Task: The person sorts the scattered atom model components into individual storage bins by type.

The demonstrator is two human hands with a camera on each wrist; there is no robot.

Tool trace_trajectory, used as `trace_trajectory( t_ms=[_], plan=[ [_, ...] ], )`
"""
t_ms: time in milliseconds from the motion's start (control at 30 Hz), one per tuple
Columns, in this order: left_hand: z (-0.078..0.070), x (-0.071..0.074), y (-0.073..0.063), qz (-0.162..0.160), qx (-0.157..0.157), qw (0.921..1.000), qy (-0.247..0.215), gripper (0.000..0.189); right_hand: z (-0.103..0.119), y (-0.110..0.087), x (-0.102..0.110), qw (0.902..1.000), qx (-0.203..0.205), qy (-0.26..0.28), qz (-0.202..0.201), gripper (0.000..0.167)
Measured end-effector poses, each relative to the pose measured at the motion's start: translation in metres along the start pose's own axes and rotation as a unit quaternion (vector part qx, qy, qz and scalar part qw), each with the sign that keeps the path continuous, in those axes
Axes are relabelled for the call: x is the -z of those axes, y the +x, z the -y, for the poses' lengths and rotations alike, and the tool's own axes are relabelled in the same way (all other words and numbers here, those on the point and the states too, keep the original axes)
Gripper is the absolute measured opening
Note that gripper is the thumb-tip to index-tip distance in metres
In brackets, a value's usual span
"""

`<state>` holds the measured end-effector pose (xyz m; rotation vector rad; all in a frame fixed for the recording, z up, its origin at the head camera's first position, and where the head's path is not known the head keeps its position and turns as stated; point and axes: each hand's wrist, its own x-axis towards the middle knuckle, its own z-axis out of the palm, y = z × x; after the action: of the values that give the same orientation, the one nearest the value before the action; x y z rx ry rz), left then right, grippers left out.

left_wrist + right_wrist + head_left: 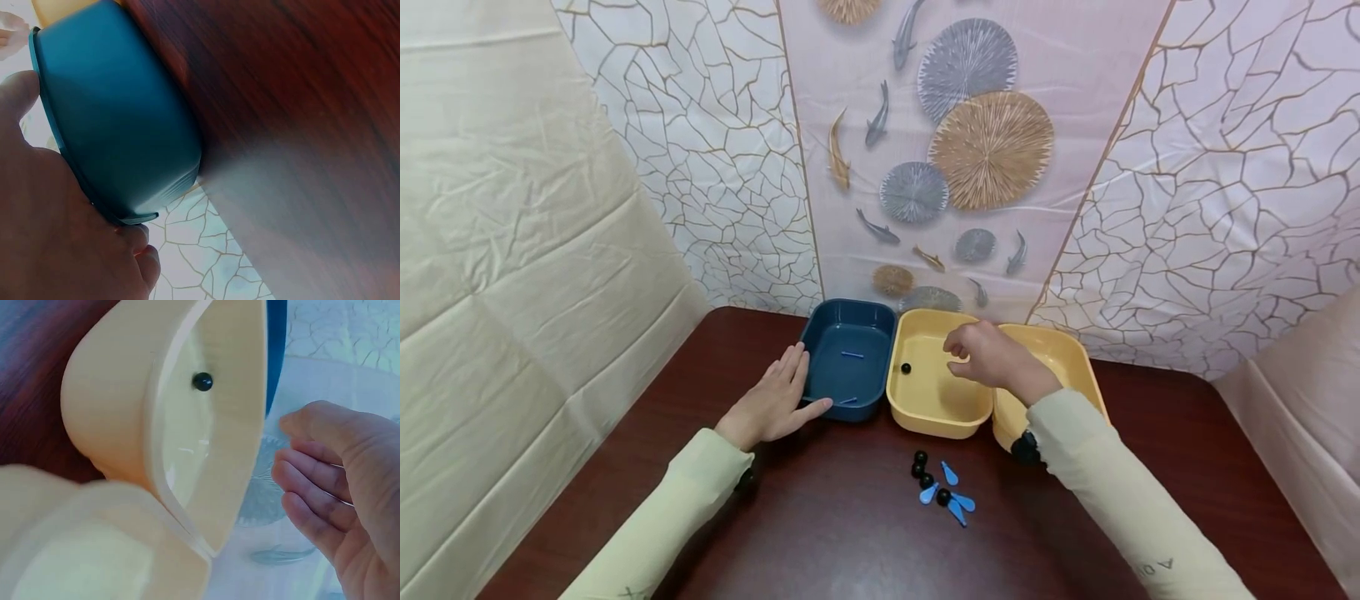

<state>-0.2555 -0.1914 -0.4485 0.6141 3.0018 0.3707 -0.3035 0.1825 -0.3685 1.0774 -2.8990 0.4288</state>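
My left hand (771, 400) rests along the near left corner of a dark blue bin (846, 379), fingers straight and thumb at its front rim. In the left wrist view, that hand lies against the rim of the blue bin (119, 106). Two thin blue sticks (852, 355) lie inside the bin. My right hand (992, 358) hovers over the middle yellow bin (928, 400), fingers loosely bent and holding nothing. One black ball (906, 368) sits on that bin's floor; the right wrist view shows the ball (202, 382) away from the fingers.
A second yellow bin (1071, 358) stands at the right, partly hidden by my right arm. In front of the bins, several black balls (927, 481) and several blue teardrop-shaped pieces (950, 473) lie on the dark brown table (820, 533). A patterned cloth (925, 275) hangs behind.
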Motion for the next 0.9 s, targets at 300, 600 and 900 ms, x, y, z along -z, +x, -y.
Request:
trace_trajectory(
  t_ms=[300,600,900],
  plan=[
    [0.000,0.001,0.000,-0.003,0.001,1.0000,0.006,0.098,0.027,-0.032,0.015,0.9992,0.023,-0.029,0.013,0.022],
    [-0.002,0.001,0.000,0.002,0.005,1.0000,-0.001,0.099,0.046,-0.068,0.014,0.9976,0.063,-0.028,0.012,0.021],
    [-0.002,0.001,0.000,0.011,0.012,0.9999,-0.002,0.100,0.058,-0.095,0.000,0.9943,0.106,-0.008,0.011,0.018]
  ],
)
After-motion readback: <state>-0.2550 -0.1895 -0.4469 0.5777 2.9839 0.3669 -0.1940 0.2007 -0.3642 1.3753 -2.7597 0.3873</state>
